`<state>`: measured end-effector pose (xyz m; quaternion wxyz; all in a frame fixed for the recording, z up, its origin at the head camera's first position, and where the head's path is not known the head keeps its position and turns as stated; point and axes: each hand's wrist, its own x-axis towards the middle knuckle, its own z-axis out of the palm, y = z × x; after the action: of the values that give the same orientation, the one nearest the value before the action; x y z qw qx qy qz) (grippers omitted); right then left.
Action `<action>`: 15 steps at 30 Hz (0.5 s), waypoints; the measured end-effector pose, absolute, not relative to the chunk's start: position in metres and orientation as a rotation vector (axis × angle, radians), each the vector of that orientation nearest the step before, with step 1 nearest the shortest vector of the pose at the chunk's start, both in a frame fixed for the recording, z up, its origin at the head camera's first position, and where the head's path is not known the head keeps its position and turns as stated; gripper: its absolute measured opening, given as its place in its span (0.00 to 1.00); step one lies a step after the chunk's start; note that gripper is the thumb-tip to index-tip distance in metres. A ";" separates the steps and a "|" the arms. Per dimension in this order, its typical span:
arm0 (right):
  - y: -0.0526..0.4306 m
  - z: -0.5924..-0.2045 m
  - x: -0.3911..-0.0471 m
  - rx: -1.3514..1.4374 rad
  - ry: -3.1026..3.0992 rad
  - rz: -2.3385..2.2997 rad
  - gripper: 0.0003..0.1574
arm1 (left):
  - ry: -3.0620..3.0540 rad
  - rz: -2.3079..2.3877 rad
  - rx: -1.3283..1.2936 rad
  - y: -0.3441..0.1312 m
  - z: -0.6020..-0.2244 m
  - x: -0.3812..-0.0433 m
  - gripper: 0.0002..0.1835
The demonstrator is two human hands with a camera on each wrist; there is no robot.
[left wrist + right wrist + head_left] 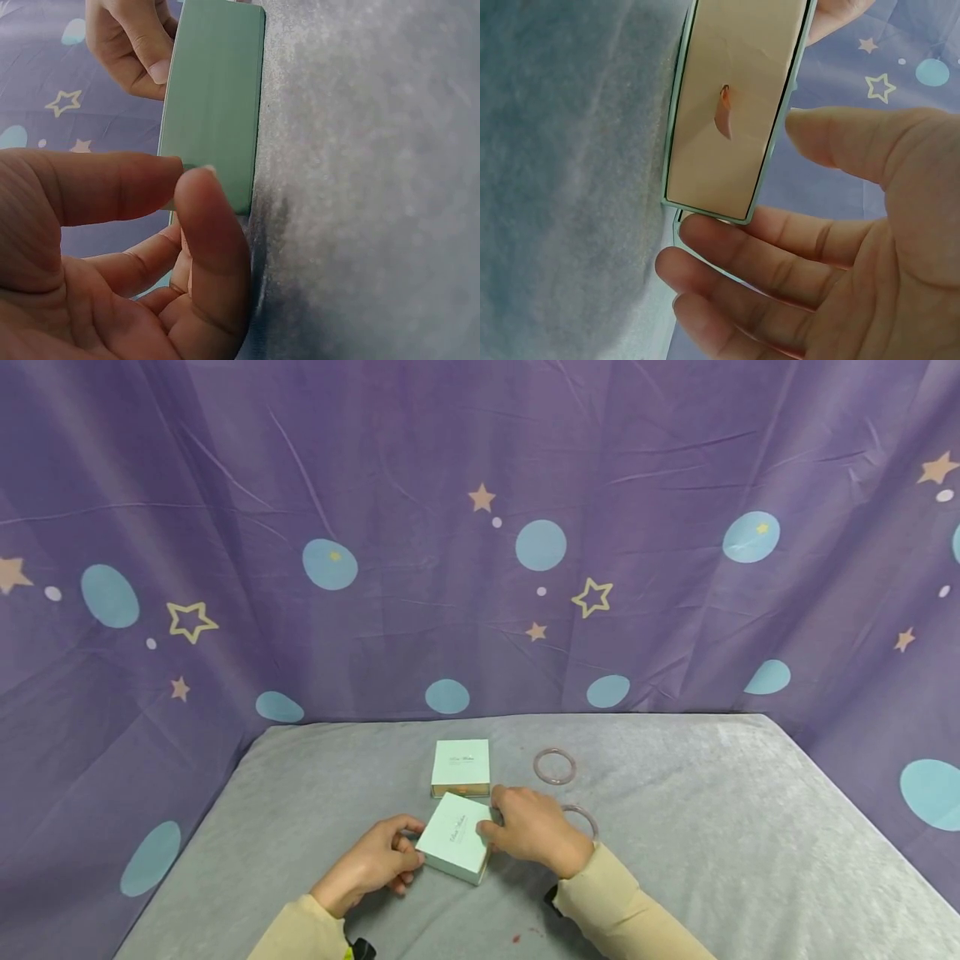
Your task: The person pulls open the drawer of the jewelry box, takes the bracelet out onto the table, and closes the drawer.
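Note:
A mint-green drawer-style gift box (452,837) with small lettering on its lid sits at a slant on the grey cloth. My left hand (375,858) holds its near left corner, thumb and a finger at the green side (214,97). From the right, my right hand (536,828) grips the other end, the thumb at the top edge and the fingers round the far corner. In the right wrist view, the beige drawer front (727,172) carries an orange ribbon pull (723,116). A second mint-green gift box (461,765) lies flat just behind the first.
Right of the far box lies a pinkish bangle (536,767). Another bangle (592,823) is partly hidden behind my right hand. The grey cloth (712,827) covers the table, with a purple patterned curtain (420,635) behind it. Small red marks (517,937) show near the front.

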<state>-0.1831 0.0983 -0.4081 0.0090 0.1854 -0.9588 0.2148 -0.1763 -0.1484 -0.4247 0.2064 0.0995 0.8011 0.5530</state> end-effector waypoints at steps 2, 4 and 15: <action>0.098 -0.408 -0.183 0.582 -2.995 0.665 0.15 | 2.242 1.539 0.276 -0.148 -0.425 -0.177 0.24; 0.098 -0.407 -0.183 0.586 -2.997 0.659 0.15 | 2.251 1.541 0.269 -0.148 -0.425 -0.176 0.24; 0.097 -0.406 -0.181 0.600 -3.007 0.611 0.19 | 2.299 1.572 0.212 -0.146 -0.424 -0.176 0.21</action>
<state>-0.1812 0.0975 -0.4062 0.0075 0.1920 -0.9617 0.1955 -0.1764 -0.1461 -0.4241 0.1734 0.0749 0.8105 0.5544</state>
